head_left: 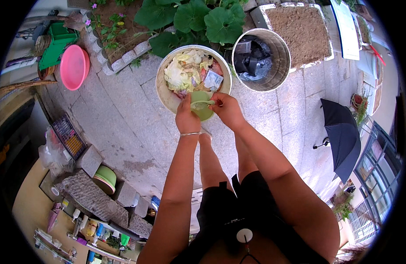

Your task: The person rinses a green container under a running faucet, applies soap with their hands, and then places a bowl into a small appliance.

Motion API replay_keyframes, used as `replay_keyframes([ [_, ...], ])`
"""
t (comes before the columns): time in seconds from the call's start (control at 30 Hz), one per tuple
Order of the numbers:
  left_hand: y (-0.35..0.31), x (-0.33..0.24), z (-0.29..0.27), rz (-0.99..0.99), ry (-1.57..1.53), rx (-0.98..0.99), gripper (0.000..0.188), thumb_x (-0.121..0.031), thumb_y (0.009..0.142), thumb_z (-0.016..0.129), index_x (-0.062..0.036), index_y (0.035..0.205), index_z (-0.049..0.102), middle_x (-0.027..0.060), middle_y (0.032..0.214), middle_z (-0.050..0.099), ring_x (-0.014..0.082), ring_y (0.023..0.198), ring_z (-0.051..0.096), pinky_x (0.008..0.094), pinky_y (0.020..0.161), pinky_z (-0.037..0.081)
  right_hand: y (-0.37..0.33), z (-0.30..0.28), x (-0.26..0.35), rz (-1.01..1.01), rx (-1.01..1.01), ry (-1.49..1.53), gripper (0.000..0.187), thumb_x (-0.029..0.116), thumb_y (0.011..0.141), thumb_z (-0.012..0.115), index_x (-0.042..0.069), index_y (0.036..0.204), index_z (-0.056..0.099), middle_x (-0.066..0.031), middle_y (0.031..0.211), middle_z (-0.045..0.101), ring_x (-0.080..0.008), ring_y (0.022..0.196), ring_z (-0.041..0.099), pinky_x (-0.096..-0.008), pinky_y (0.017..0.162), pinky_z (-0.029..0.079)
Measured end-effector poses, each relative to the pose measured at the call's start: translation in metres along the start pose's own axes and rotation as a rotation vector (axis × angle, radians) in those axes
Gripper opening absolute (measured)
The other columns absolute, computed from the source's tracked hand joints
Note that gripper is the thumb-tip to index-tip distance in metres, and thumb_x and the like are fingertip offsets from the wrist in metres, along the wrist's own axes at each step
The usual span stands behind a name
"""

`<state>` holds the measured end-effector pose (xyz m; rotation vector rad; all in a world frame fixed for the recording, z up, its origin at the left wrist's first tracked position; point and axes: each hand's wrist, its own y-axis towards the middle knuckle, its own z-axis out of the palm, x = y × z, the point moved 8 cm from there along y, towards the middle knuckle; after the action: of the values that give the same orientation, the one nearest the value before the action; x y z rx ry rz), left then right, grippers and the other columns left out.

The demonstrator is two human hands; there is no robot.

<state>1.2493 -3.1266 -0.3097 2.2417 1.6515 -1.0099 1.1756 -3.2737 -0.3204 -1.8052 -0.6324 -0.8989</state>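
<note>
My left hand (pixel 186 117) grips the left side of a light green bowl (pixel 202 115), tilted over the near rim of a large pale bucket (pixel 160 86). My right hand (pixel 228 110) is closed at the bowl's right side, with its fingers on the end of a pale green spoon (pixel 206 102) lying across the bowl's opening. What the bowl contains is hard to make out. Inside the bucket are wilted leaves and food scraps (pixel 185 70), together with a white and blue packet (pixel 213 81).
Right of the pale bucket stands a second bucket (pixel 280 72) lined with a black bag (pixel 253 55). Beyond them are leafy plants (pixel 189 20) and a soil bed (pixel 295 33). A pink basin (pixel 74 67) is at left, an open black umbrella (pixel 341 136) at right.
</note>
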Motion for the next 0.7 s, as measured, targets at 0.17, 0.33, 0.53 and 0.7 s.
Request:
replay_keyframes([
  [0.17,0.006,-0.010,0.002,0.000,0.041,0.043,0.051,0.003,0.072,0.055,-0.0065,0.122,0.052,0.0182,0.111,0.058,0.0350,0.097,0.058,0.0392,0.081,0.049,0.004,-0.004,-0.003,-0.022,-0.045,-0.053,0.020,0.001,0.070,0.069,0.000,0.088,0.060,-0.0133,0.075,0.061,-0.0224,0.065,0.059,-0.0326,0.062,0.047],
  [0.33,0.011,-0.028,-0.016,0.074,0.131,0.023,0.057,-0.003,0.074,0.057,-0.0095,0.129,0.045,0.0208,0.117,0.054,0.0363,0.096,0.059,0.0406,0.077,0.050,0.006,-0.011,0.008,-0.100,-0.058,0.021,0.019,0.003,0.070,0.069,0.000,0.086,0.060,-0.0127,0.073,0.061,-0.0226,0.065,0.059,-0.0326,0.062,0.047],
  [0.53,0.020,0.021,0.055,-0.030,0.260,0.304,0.064,-0.004,0.075,0.054,-0.0123,0.136,0.036,0.0236,0.117,0.053,0.0369,0.092,0.059,0.0421,0.074,0.050,0.024,0.016,-0.091,0.160,0.021,-0.026,0.018,-0.004,0.074,0.066,0.004,0.088,0.060,0.0008,0.078,0.057,-0.0077,0.073,0.052,-0.0231,0.066,0.044],
  [0.7,0.031,0.023,0.050,0.089,0.127,0.044,0.050,-0.006,0.073,0.055,-0.0004,0.123,0.049,0.0229,0.098,0.061,0.0362,0.086,0.061,0.0412,0.072,0.051,0.040,0.011,-0.096,0.139,-0.037,0.124,0.015,-0.002,0.077,0.064,0.002,0.090,0.060,-0.0002,0.075,0.058,-0.0076,0.069,0.053,-0.0221,0.062,0.045],
])
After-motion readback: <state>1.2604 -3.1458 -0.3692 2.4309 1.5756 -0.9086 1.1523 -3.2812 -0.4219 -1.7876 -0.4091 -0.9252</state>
